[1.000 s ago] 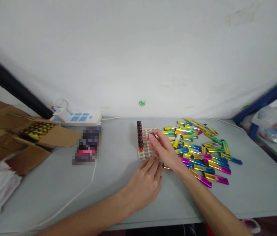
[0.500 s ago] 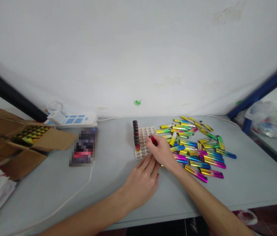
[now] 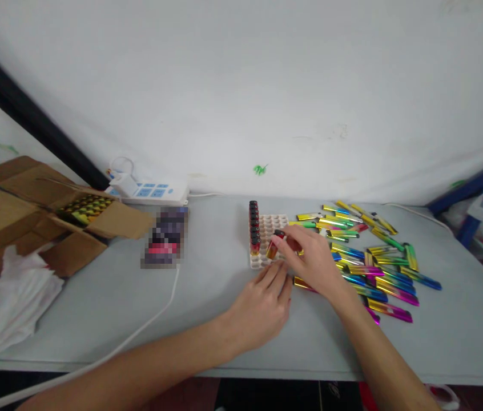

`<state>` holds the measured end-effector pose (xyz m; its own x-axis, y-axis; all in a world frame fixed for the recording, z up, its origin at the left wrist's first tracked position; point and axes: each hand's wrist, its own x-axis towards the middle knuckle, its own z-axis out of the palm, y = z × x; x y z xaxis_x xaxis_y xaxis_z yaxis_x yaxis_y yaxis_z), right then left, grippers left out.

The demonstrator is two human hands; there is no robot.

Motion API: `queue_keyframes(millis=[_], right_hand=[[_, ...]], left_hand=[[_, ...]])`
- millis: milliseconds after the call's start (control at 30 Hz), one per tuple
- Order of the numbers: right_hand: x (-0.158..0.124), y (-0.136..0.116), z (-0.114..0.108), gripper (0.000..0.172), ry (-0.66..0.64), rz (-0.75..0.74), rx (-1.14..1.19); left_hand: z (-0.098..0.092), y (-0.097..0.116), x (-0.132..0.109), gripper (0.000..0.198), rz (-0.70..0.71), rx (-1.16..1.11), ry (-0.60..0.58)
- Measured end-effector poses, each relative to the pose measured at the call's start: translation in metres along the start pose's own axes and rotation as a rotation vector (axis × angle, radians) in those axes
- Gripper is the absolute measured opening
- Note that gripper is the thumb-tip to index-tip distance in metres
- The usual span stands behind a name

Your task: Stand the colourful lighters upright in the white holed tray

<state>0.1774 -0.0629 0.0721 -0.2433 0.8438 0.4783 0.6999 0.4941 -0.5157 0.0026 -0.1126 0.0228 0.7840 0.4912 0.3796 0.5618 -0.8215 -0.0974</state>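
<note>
A pale tray with rows of round holes (image 3: pixel 281 219) lies on the table, with a column of black-topped red-and-gold lighters (image 3: pixel 254 225) standing along its left side. My right hand (image 3: pixel 316 260) is closed on another red-and-gold lighter (image 3: pixel 273 247), pinching it near its black top, tilted over the tray's holes. Whether its lower end sits in a hole I cannot tell. My left hand (image 3: pixel 267 302) lies with fingers extended against the tray's near edge; its thumb is hidden. Just right of its fingertips lies a gold lighter (image 3: pixel 304 284).
Many shiny multicoloured lighters (image 3: pixel 391 288) lie scattered on the right. On the left are an open carton (image 3: pixel 81 251) holding more lighters, a white plastic bag (image 3: pixel 19 302), a power strip (image 3: pixel 156 193), a blurred dark flat object (image 3: pixel 166 234) and a white cable (image 3: pixel 173 291).
The view has shifted, so the tray and the table's things appear farther right. The lighter in my right hand now shows more of its body, tilted over the tray. My left hand stays at the near edge.
</note>
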Motion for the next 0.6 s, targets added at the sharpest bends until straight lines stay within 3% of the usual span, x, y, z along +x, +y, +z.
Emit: queue_keyframes(millis=[333, 600], right_hand=[[-0.004, 0.003, 0.017, 0.03, -0.273, -0.061, 0.154], [0.009, -0.01, 0.022, 0.024, -0.383, -0.129, -0.233]], left_hand=[[-0.005, 0.004, 0.001, 0.035, -0.015, -0.049, -0.015], [0.002, 0.003, -0.001, 0.026, -0.064, -0.13, 0.01]])
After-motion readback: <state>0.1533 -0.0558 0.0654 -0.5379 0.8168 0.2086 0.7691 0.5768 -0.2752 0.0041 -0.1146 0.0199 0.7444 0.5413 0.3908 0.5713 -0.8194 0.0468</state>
